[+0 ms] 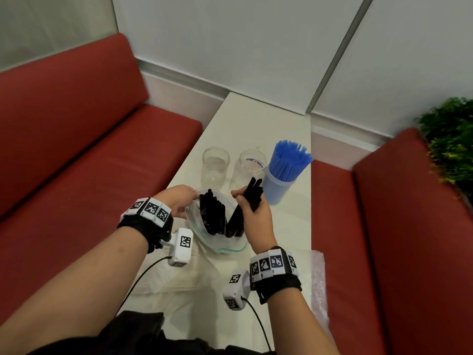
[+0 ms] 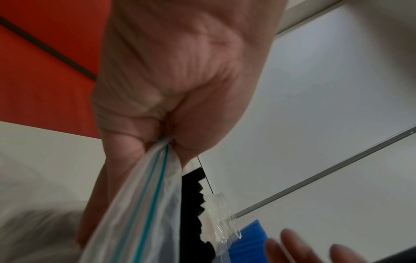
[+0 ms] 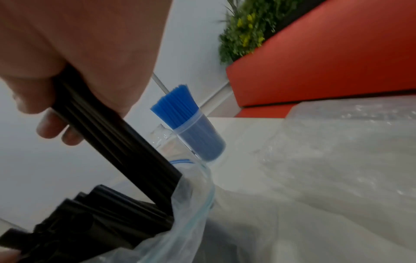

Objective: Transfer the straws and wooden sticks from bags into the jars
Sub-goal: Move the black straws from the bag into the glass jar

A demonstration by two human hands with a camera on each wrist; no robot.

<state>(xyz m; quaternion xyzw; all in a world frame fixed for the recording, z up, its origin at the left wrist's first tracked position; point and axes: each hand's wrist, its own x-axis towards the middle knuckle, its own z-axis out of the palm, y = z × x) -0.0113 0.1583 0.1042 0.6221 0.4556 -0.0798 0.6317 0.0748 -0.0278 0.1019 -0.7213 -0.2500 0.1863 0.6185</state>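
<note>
White tabletop [image 1: 286,124] between red benches [image 1: 76,149]. Left hand [image 1: 176,201] pinched zip bag [image 1: 220,242] rim near the front edge; right hand [image 1: 256,216] gripped black straws [image 1: 249,201], lower ends inside bag. Toward the far edge: two clear jars [image 1: 215,163], jar of blue straws [image 1: 288,162].

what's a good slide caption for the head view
Left hand holds the zip bag open while right hand lifts black straws toward the empty jars.

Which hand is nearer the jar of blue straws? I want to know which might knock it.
Right. The right hand, gripping a bundle of black straws, is just beside the jar of blue straws; the left hand holds the bag's far edge.
</note>
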